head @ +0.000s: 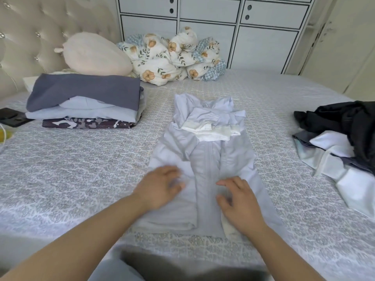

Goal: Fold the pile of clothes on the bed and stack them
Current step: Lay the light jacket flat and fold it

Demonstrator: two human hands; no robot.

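I have the pale blue jacket (203,159) laid out lengthwise in the middle of the bed (81,179), its sides and white-cuffed sleeves already turned in over the chest, so I judge this garment about half folded, with the crosswise folds not yet made. My left hand (160,187) lies flat on its lower left panel and my right hand (239,201) on the lower right, the two apart, fingers spread and pressing rather than gripping anything; both are blurred, so I can't be sure how firmly they bear down. To my left near the headboard (30,37) sits the stack (85,102) of finished pieces; I count four layers: a slate-blue one on top, two pale blue, and a patterned dark one beneath. At the right edge lies the unfolded pile (345,138), a black garment over white and grey pieces, at least three, though the tangle hides the exact count. So roughly four are done, one is in hand, several are left.
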